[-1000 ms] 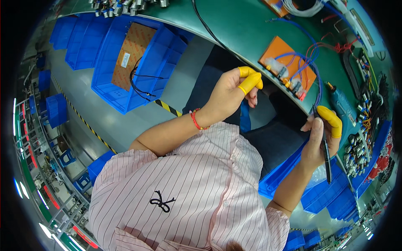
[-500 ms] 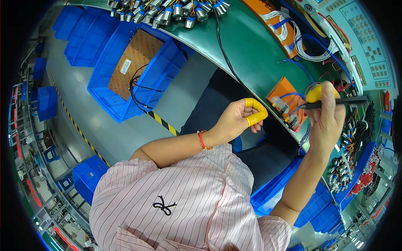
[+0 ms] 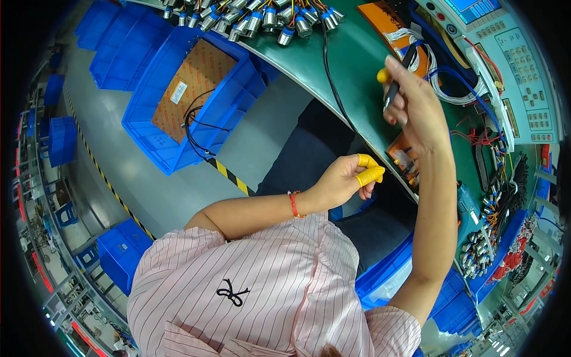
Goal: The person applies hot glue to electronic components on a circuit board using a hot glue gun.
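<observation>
Left hand [image 3: 342,183]: thumb and index finger sheathed in smooth yellow finger cots [image 3: 370,175], tips pressed together, the other fingers curled in below. Cannot tell whether anything fine is pinched there. Position: just off the near edge of the worktop [image 3: 354,71].

Right hand [image 3: 416,107]: fingers closed round a slim black tool [image 3: 392,90], rod-shaped, slanting, held above the worktop inward of its near edge. Exact tip shape unclear.

Between the left hand and the right forearm, at the near edge: orange block [image 3: 399,144], flat-faced, carrying translucent blobs and small fittings; partly hidden by the forearm. Beyond the forearm, a teal tool [image 3: 468,208], smooth casing.

Black cable [image 3: 329,74], thin, matt, runs down the green worktop and reaches the near edge close to the left hand.

Farther out: a heap of shiny metal cylinders [image 3: 269,19] with blue bands, at the worktop's near edge, upper left; a flat orange board [image 3: 380,18] near white looped wires [image 3: 457,100]; a pale green instrument [image 3: 529,77] with keys and screen. Left of the worktop, a blue plastic bin [image 3: 148,140] holds brown cardboard [image 3: 199,71].
</observation>
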`<state>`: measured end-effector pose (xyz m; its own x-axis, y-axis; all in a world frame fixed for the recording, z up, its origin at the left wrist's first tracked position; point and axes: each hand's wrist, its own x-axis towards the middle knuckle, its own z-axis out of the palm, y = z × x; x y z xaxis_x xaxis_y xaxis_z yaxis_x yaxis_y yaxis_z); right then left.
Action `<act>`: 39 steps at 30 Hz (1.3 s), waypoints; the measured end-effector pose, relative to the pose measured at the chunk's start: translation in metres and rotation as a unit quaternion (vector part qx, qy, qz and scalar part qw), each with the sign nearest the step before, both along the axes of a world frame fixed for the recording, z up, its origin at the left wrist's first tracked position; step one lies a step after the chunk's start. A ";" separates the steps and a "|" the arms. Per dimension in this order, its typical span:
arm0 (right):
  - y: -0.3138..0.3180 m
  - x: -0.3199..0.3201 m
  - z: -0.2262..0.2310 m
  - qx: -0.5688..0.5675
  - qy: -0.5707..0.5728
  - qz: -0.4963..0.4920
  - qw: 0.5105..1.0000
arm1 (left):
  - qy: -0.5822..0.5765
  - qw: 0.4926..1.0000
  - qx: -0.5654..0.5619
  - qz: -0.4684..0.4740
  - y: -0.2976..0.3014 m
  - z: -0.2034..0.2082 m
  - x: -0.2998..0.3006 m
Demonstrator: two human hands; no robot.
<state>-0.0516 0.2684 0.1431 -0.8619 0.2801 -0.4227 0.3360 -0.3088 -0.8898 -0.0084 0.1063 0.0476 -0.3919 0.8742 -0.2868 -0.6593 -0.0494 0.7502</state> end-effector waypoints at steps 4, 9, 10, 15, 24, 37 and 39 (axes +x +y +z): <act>0.029 -0.039 -0.006 -0.002 0.055 -0.081 0.995 | 0.005 1.000 0.006 0.001 0.002 0.004 0.003; 0.063 -0.085 -0.019 -0.025 0.102 -0.210 0.972 | 0.016 1.000 -0.002 -0.023 0.002 0.009 0.004; 0.070 -0.090 -0.022 -0.026 0.114 -0.217 0.969 | 0.016 0.999 -0.003 -0.032 0.002 0.010 0.005; 0.090 -0.106 -0.032 -0.034 0.174 -0.308 0.935 | 0.011 0.998 -0.005 -0.055 0.001 0.011 0.008; 0.033 -0.045 0.020 -0.033 0.238 -0.252 0.938 | -0.010 0.999 0.016 -0.032 0.004 0.002 0.007; -0.083 0.199 -0.043 -0.001 0.050 -0.272 0.961 | -0.030 0.999 -0.011 -0.026 -0.007 0.014 0.011; -0.085 0.192 -0.053 -0.104 0.042 -0.330 0.937 | -0.008 1.000 -0.009 -0.024 -0.009 0.015 0.010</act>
<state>0.1400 0.1837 0.0905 -0.5620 0.6831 -0.4665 -0.0578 -0.5950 -0.8017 0.0016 0.0969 0.0627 -0.3454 0.8865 -0.3080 -0.6721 -0.0046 0.7405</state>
